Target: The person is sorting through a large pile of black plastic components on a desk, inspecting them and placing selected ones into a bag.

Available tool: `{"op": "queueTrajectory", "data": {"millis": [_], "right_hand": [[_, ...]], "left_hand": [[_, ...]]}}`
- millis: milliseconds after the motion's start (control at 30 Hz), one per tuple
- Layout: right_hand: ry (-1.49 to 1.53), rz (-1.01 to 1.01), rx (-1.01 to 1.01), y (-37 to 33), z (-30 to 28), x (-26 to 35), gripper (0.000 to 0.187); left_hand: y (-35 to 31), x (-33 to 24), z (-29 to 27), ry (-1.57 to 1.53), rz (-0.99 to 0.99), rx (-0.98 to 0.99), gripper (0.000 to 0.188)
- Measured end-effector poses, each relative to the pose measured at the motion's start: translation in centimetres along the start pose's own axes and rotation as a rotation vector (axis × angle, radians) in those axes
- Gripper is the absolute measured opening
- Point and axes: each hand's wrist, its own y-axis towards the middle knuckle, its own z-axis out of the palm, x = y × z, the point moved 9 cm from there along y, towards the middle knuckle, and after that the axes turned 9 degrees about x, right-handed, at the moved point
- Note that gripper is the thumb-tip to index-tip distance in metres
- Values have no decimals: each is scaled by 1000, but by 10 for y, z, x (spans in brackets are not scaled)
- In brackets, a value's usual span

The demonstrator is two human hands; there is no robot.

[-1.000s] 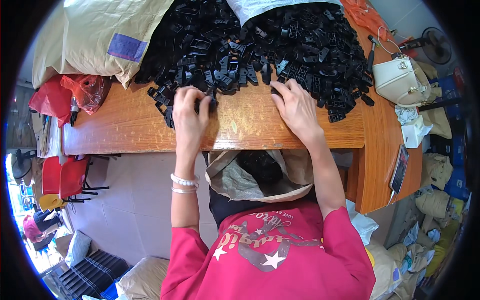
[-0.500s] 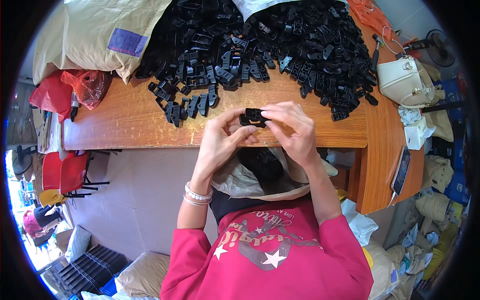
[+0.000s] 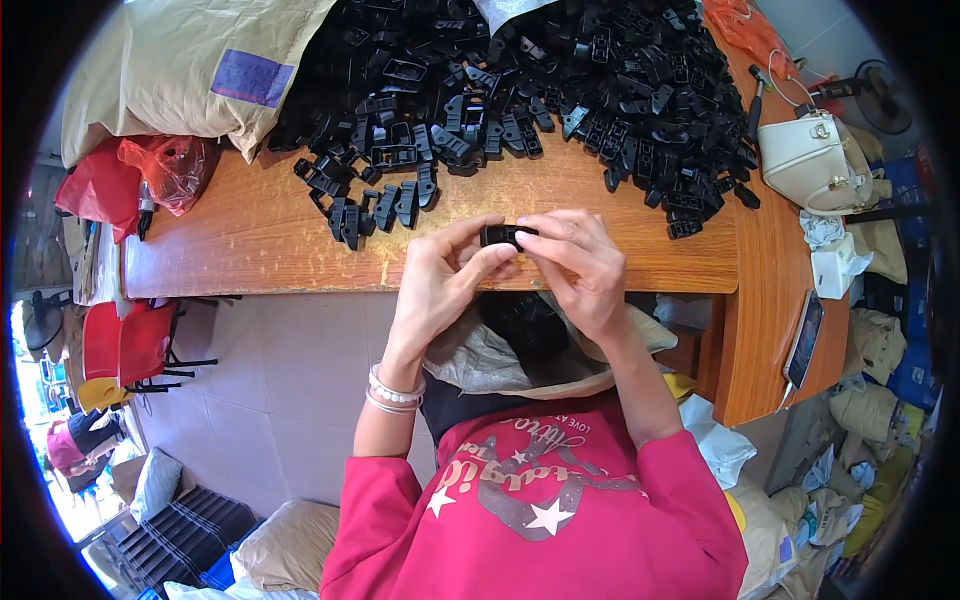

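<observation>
both hands (image 3: 520,265) pinch blk plastic clip (image 3: 503,236).

- A worn wooden table (image 3: 250,240) fills the upper view, its right end wrapping down into a side wing.
- The floor (image 3: 290,400) below is grey tile.
- Red chairs (image 3: 125,340) stand at the left, beside a bright daylit opening.
- Black crates (image 3: 185,535) and tan sacks (image 3: 285,545) sit on the floor.
</observation>
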Motion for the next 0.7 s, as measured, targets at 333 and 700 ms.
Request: {"op": "queueTrajectory", "data": {"millis": [333, 700], "right_hand": [[349, 292, 36, 0, 11, -20, 25], [-259, 253, -36, 53, 8, -66, 19]], "left_hand": [[-16, -23, 3, 379, 291, -132, 28], [40, -63, -73, 1508, 340, -386, 10]]}}
